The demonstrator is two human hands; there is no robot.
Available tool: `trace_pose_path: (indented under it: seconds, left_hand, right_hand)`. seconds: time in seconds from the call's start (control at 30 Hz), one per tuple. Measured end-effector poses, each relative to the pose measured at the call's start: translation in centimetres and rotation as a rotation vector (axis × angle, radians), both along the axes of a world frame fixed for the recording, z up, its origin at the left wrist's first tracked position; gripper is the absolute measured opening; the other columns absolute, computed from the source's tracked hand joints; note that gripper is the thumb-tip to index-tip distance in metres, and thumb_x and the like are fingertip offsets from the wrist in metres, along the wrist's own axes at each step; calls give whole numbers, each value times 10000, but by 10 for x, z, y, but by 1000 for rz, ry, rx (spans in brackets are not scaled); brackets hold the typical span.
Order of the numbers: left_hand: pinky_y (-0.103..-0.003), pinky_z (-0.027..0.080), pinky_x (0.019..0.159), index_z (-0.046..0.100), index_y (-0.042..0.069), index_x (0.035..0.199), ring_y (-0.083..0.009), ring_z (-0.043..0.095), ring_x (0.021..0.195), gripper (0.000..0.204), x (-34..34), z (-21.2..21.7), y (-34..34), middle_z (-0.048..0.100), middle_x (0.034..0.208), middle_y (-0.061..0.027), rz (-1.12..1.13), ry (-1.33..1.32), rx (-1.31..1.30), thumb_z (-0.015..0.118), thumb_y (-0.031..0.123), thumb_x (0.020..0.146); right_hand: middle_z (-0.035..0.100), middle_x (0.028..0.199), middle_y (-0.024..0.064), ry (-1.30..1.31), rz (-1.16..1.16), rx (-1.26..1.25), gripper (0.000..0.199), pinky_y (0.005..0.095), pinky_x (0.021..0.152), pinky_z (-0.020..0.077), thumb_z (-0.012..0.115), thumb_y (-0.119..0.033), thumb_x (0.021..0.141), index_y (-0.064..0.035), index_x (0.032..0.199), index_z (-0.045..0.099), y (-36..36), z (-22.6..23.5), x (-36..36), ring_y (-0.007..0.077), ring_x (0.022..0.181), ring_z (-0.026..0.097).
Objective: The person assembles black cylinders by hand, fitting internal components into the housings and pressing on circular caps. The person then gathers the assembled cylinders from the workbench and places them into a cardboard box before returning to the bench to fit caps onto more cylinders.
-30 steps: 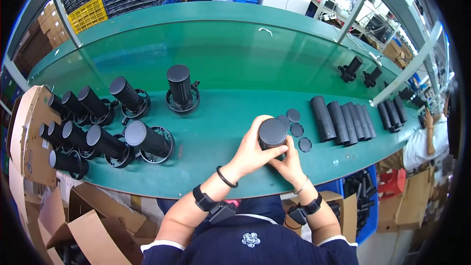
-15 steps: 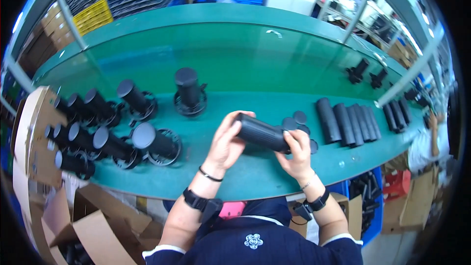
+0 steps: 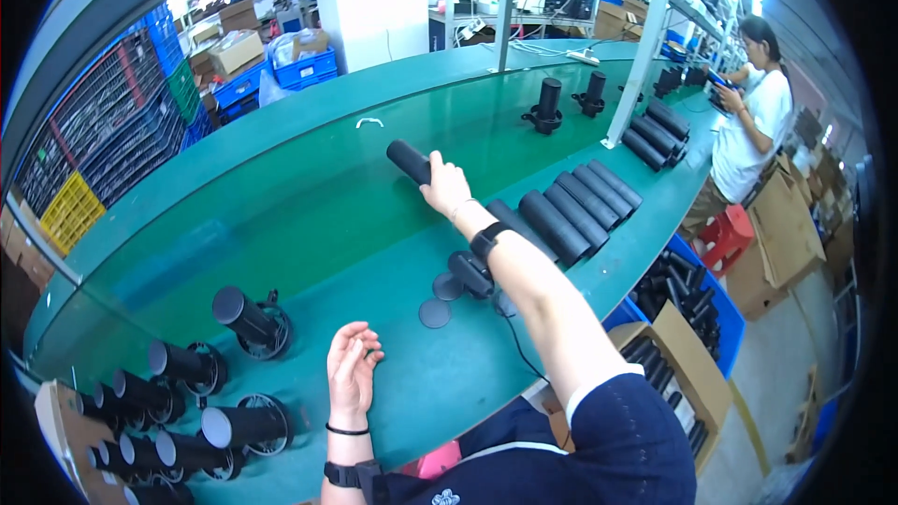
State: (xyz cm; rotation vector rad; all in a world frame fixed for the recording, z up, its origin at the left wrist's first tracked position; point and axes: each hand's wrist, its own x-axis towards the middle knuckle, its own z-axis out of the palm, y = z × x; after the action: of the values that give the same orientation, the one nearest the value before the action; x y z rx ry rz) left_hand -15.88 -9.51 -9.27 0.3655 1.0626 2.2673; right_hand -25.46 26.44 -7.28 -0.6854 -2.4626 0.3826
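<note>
A long green tabletop [image 3: 449, 379] sweeps across the view, with a glossy, darker green strip [image 3: 281, 210] running along its far side. Beyond its right-hand edge a co-worker [image 3: 760, 131] in a white top stands, holding something dark. On the floor side to the right are a blue bin [image 3: 731, 341] filled with black parts, an open cardboard box [image 3: 697, 365] with more of them, and a red stool [image 3: 727, 236]. At lower left, a cluster of black tube-and-ring assemblies [image 3: 245, 320] lies on the tabletop, most of them leaning in this wide view; two similar upright pieces [image 3: 547, 105] stand farther off, on the strip. A row of loose black tubes [image 3: 566, 227] lies side by side to the right of the right forearm. One more tube, the held cylinder [image 3: 408, 159], is tilted over the glossy strip, its far end pointing up and left; whether it touches the surface cannot be told. The right hand [image 3: 447, 185] has its grip closed around the near end of this cylinder. The left hand [image 3: 354, 360] is empty, its grip apart with fingers loosely curled, near two thin black discs [image 3: 434, 313] lying flat.
</note>
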Motion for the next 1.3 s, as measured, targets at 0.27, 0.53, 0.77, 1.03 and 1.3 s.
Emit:
trace_pose_path:
  seconds: [0.27, 0.53, 0.77, 1.03, 1.3]
  left_hand:
    - [-291, 482, 761, 529, 36, 1165, -148, 567, 891, 309, -7, 5, -4, 586, 1018, -63, 8, 0, 14, 597, 198, 911]
    - [-291, 476, 765, 524, 32, 1167, -147, 556, 885, 321, -2, 12, 3, 578, 1012, -65, -8, 15, 31, 593, 204, 905]
    - [-330, 484, 830, 508, 21, 1229, -180, 575, 987, 378, 8, 4, -11, 586, 1084, -76, -57, 33, 21, 604, 193, 906]
    - [-444, 363, 1076, 339, 91, 1425, -280, 452, 1283, 779, 18, 11, 12, 461, 1381, -139, -28, 119, 210, 697, 464, 843]
    - [-379, 374, 1061, 344, 35, 1407, -232, 469, 1258, 802, 30, 29, -15, 471, 1343, -125, -102, 379, 102, 772, 328, 796]
  right_hand:
    - [607, 1089, 160, -251, 72, 86, 427, 462, 865, 507, 650, -368, 873, -114, 1204, 556, 1, 24, 38, 368, 1070, 572]
    - [584, 1092, 131, -631, -125, 170, 897, 450, 817, 488, 816, -330, 664, -177, 1431, 378, -18, 46, 239, 318, 1000, 588]
    - [559, 1126, 213, -123, 135, -148, 853, 432, 885, 484, 721, -167, 747, -78, 1467, 270, -66, 35, 243, 389, 1016, 583]
    - [495, 1280, 167, -7, 611, -517, 732, 359, 994, 426, 773, -45, 723, -14, 1348, 393, -188, 13, 238, 290, 1224, 503]
    - [546, 1233, 203, -22, 664, -675, 698, 386, 959, 452, 749, -15, 728, -42, 1326, 391, -212, -7, 221, 349, 1157, 557]
